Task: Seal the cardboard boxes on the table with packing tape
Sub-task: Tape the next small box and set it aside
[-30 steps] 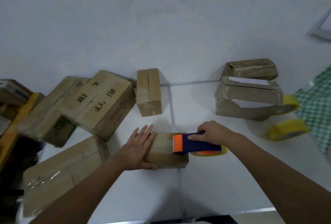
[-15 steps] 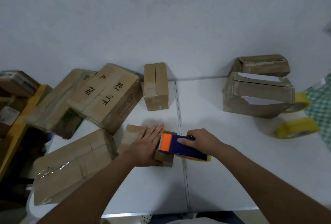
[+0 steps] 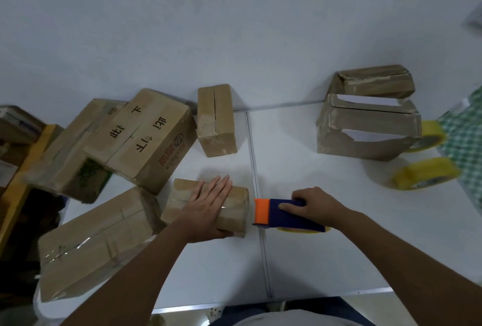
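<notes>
The left hand (image 3: 208,205) lies flat on top of a small cardboard box (image 3: 236,212) near the front of the white counter (image 3: 339,247), with its fingers straight and close together and the thumb against the near side of the box. A strip of clear tape shines on the top of this box. The right hand (image 3: 317,207) has its fingers curled round a blue tape dispenser (image 3: 289,214). The orange end of the dispenser is just beside the right end of the small box, and a yellow tape roll (image 3: 302,229) shows under the blue body.

Behind the small box a narrow box (image 3: 216,119) stands with an open slit along its top. To the left a printed box (image 3: 142,137) with black characters leans on a longer box (image 3: 67,150), and a large flat box (image 3: 96,242) with clear tape lies at the left front corner. At the right rear a torn box (image 3: 365,127) stands with white material visible in its gaps, and a crumpled box (image 3: 375,83) is behind it. Two yellow tape rolls are near the right edge: one (image 3: 427,174) lies on the counter, the other (image 3: 430,136) is just beside the torn box. A green checked cloth (image 3: 467,143) is at the far right.
</notes>
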Tool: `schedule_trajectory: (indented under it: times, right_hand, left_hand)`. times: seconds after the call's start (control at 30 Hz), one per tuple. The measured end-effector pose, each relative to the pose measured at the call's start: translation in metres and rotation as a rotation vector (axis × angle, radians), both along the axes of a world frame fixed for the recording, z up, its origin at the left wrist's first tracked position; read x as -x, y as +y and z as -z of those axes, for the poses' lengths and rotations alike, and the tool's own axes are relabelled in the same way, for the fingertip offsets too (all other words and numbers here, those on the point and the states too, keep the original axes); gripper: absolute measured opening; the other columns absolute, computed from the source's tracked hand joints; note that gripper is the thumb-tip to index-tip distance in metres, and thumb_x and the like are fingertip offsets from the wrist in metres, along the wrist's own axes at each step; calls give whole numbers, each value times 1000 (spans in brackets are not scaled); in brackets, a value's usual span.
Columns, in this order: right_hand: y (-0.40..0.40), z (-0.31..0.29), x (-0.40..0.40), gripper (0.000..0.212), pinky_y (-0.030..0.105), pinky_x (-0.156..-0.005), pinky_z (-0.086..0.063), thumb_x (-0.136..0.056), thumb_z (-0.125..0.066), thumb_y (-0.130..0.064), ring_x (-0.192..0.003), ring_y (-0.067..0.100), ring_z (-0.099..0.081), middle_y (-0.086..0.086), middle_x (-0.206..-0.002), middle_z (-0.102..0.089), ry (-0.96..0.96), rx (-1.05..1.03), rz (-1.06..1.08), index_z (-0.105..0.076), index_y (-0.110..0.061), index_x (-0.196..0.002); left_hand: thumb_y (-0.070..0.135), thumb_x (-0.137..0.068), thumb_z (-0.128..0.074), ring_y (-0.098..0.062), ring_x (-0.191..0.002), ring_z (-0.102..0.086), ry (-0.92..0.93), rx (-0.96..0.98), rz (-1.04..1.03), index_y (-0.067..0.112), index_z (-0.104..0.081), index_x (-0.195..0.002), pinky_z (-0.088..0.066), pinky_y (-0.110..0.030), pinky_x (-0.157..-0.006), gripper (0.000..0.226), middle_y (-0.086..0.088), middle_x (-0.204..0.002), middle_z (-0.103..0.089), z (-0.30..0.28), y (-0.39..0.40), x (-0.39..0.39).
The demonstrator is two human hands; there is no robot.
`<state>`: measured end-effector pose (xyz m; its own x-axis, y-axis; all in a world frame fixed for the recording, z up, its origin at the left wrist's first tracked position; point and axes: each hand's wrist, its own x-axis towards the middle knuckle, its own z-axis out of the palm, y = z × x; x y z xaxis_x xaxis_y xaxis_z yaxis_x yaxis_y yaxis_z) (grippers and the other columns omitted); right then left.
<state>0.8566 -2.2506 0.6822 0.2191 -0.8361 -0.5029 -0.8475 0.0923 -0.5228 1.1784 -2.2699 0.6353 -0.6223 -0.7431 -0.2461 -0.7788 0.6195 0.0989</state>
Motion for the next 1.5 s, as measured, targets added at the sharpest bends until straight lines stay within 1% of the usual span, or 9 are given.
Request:
schedule_trajectory:
  times: [0.17, 0.4, 0.57, 0.87, 0.97, 1.1, 1.27, 1.33, 1.5]
  right_hand:
    - [9, 12, 13, 45, 20, -64, -44, -91, -51, -60, -74, 9, -61, -2, -88, -66, -26, -29, 19, -64, -18, -95]
    - [14, 10, 20, 35, 17, -66, -45, -92, -51, -58, -80, 7, -61, -7, -93, -64, -99, -67, 46, -59, -25, -100]
    - [24, 13, 28, 34, 18, -65, -47, -90, -53, -59, -76, 8, -63, -6, -88, -66, -96, -30, 82, -60, -26, -92]
    - [24, 9, -7, 52, 27, -64, -44, -87, -48, -69, -74, 16, -57, 0, -80, -57, 250, -15, 91, -54, -17, -84]
    - [15, 8, -40, 54, 28, -61, -41, -88, -47, -69, -73, 18, -53, -2, -72, -45, 350, -22, 99, -48, -15, -80]
    - [1, 1, -66, 56, 29, -62, -42, -89, -47, -67, -73, 20, -54, 0, -70, -45, 430, -41, 95, -43, -15, -70]
    - [-4, 0, -72, 47, 30, -67, -40, -96, -45, -56, -75, 19, -52, 0, -71, -43, 561, -32, 108, -59, -11, -90]
    - [0, -1, -65, 41, 29, -69, -39, -97, -46, -47, -82, 21, -56, 1, -79, -51, 640, -31, 138, -64, -11, -102]
    - [10, 4, -50, 50, 30, -66, -39, -98, -38, -57, -85, 25, -61, 4, -84, -56, 564, 30, 439, -52, -10, -102]
  left_hand:
    - [90, -71, -43, -18, -153, 4, 4, 9, -2, 16, 0, -159, 0, -50, -121, 123, 0, -167, -2, 1, 1, 1]
    - [91, -71, -42, -17, -153, 9, -23, -4, -20, 18, 6, -159, 0, -50, -122, 124, 3, -167, 3, 0, 2, 2]
    - [90, -71, -45, -16, -153, 8, -4, -7, -13, 19, 5, -159, 0, -49, -123, 124, 4, -167, 2, -2, 2, 1]
    - [88, -69, -48, -19, -153, 1, 16, -28, -9, 17, 0, -159, -8, -55, -122, 124, 1, -167, -3, 0, 0, 3]
    - [90, -69, -41, -21, -153, 3, 0, -26, 6, 17, 5, -158, 0, -54, -122, 124, 1, -166, 0, -1, 0, 2]
    - [90, -68, -38, -25, -153, -3, 14, 5, 22, 13, -3, -159, 0, -53, -122, 124, -4, -166, -6, 0, 0, 2]
    - [89, -68, -36, -28, -152, -10, 42, 27, 49, 13, -7, -158, -3, -54, -120, 121, -5, -165, -14, 1, -2, 0]
    - [90, -69, -35, -28, -152, -11, 58, 61, 67, 13, -6, -158, -3, -54, -119, 121, -5, -164, -15, 5, 2, -1]
    - [88, -71, -40, -25, -153, -2, 46, 42, 89, 15, 1, -158, 11, -49, -118, 120, -3, -165, -10, 0, -3, 0]
